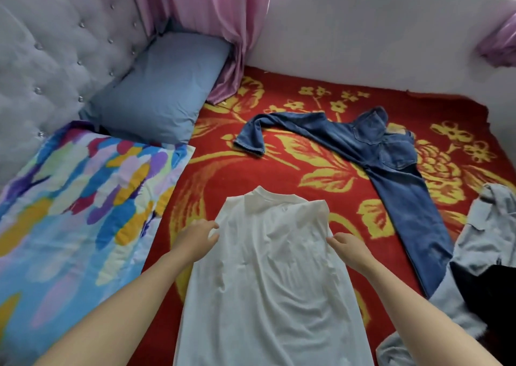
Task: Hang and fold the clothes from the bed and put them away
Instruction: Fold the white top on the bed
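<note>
White shirt (268,268): flat at the bed's (279,167) near edge.
Left hand (195,240): fingers (212,237) pinch its left side.
Right hand (350,249): fingers (332,241) pinch its right side.

A white shirt (268,268) lies flat on the red floral bedspread (293,164), folded into a long narrow strip with its collar pointing away. Beyond it sprawl blue jeans (391,170), one leg bent. At the right, a grey garment (488,231) lies crumpled.
</note>
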